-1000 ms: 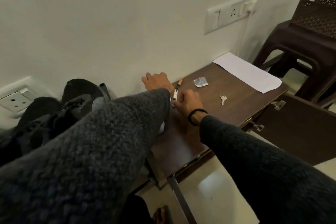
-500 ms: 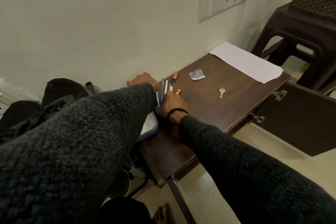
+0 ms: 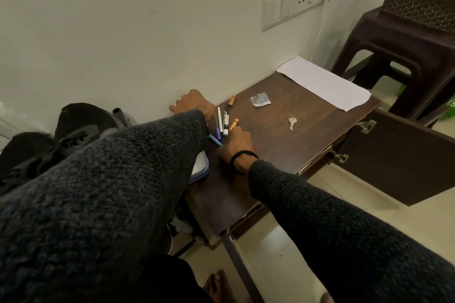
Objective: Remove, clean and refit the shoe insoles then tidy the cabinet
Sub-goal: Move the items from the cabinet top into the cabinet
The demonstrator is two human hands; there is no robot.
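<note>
While resting on cabinet top (image 3: pixel 307 135), right hand (image 3: pixel 236 144) pinching pens (image 3: pixel 222 125); key (image 3: pixel 292 122) well right; left hand (image 3: pixel 192 104) grip indiscernible.

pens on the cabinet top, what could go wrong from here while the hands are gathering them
1. The pens lie loose beside the right hand; a sweep might roll one off the cabinet top.
2. One orange cap lies apart near the wall and could be missed.
3. The small key sits loose close to the front edge, above the open door; a sleeve could knock it down.
</note>
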